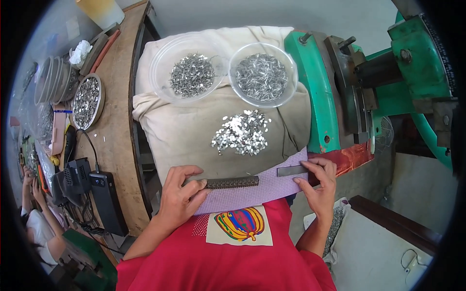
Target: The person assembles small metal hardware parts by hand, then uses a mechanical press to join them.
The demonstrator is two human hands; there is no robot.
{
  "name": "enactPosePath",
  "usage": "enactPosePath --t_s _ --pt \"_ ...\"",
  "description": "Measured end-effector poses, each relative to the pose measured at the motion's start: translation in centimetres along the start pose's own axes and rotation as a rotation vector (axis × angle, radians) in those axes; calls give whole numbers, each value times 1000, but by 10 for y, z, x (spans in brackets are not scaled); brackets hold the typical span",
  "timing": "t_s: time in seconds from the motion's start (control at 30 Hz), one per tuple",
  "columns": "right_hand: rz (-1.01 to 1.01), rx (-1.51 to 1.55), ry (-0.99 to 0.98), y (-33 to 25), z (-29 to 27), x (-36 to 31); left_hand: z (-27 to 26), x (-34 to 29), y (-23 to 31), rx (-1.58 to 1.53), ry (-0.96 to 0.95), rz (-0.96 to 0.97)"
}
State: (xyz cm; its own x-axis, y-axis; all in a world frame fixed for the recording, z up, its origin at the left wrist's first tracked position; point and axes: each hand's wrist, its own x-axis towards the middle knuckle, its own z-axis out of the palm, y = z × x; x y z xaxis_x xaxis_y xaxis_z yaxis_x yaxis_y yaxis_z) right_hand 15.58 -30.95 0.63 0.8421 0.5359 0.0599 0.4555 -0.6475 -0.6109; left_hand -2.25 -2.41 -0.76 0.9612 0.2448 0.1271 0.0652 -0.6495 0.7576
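Observation:
My left hand (182, 196) pinches the left end of a dark slotted metal bar (233, 183), which lies on a purple checked cloth (233, 200) in front of my red shirt. Its row of notches faces me. My right hand (318, 183) grips the right end of a flat, plain dark metal bar (290, 170) between thumb and fingers, at the cloth's right side. The two bars are apart. Beyond them, a heap of small shiny metal pieces (242, 133) is spread on a grey-beige cloth (187, 140).
Two clear plastic bowls, a left bowl (159, 72) and a right bowl (262, 103), hold small metal parts. A green press (318, 111) stands at the right. Left, a wooden bench (114, 145) carries a round dish (100, 102) and a black power bank (108, 203). Another person's hands (31, 186) show far left.

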Motion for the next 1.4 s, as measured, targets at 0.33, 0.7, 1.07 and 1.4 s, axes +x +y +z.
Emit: enactPosePath --t_s 0.33,0.7,1.07,1.4 --pt "-44 -78 -38 -6 -6 2 0 7 6 48 -41 -20" --pt "-234 143 -34 -43 8 11 -9 7 8 -240 -14 -232" --pt "-322 181 -88 -68 34 34 -9 9 18 -197 -30 -314" --pt "-288 182 -96 -62 39 30 4 16 22 -38 17 -245"
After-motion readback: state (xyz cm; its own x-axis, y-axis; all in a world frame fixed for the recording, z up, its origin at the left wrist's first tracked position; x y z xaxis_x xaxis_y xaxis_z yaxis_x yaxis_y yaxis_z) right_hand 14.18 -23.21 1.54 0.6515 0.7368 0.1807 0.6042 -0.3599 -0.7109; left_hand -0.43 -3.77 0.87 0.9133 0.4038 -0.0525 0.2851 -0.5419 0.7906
